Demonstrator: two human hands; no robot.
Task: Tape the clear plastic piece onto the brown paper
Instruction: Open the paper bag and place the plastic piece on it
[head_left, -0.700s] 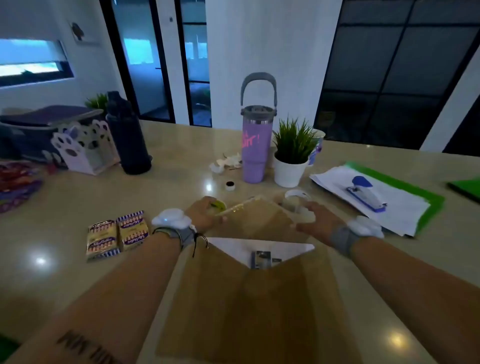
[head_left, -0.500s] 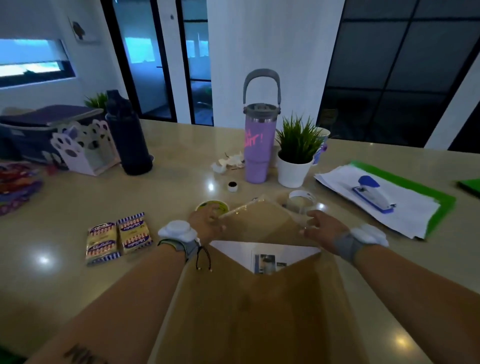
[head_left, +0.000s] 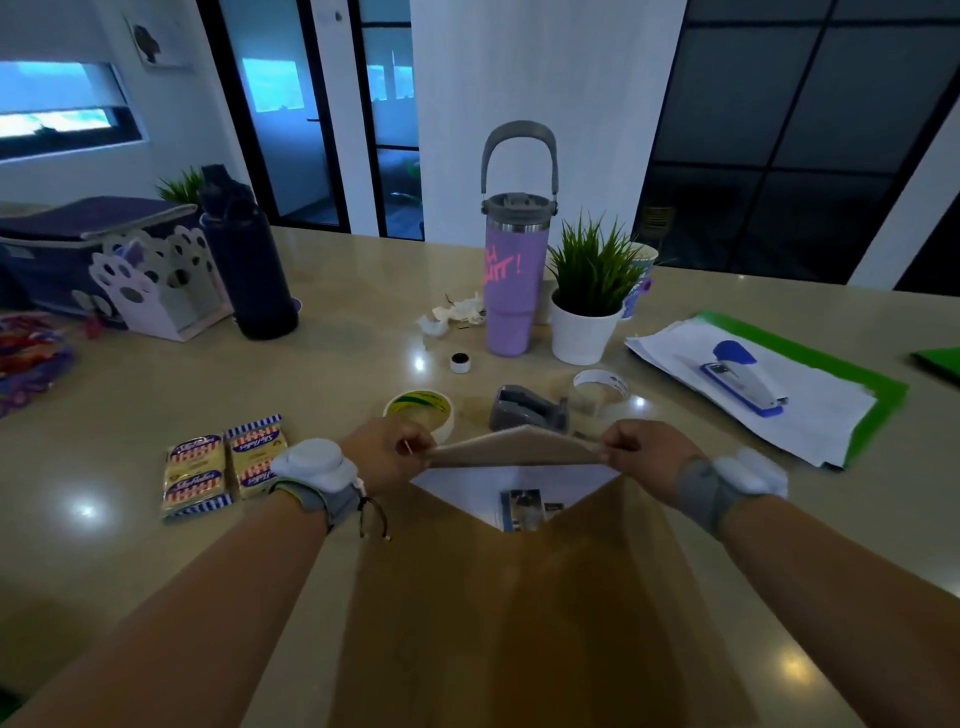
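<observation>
A large brown paper envelope (head_left: 514, 613) lies on the table in front of me, its mouth open and white sheets with a small photo (head_left: 519, 499) showing inside. My left hand (head_left: 387, 452) pinches the left end of the raised brown flap (head_left: 514, 447). My right hand (head_left: 649, 452) pinches the flap's right end. Just beyond the flap sit a yellow-green tape roll (head_left: 421, 408), a grey tape dispenser (head_left: 527, 410) and a clear tape roll (head_left: 600, 387). I cannot make out a separate clear plastic piece.
A purple tumbler (head_left: 511, 291), a potted plant (head_left: 587, 306) and a dark bottle (head_left: 247, 260) stand further back. A blue stapler (head_left: 737, 376) lies on papers at right. Two cracker packs (head_left: 223, 465) lie at left, a paw-print holder (head_left: 156, 286) beyond.
Both hands have drawn back toward me and lifted the brown flap up off the table, uncovering the tape roll and the dispenser behind it.
</observation>
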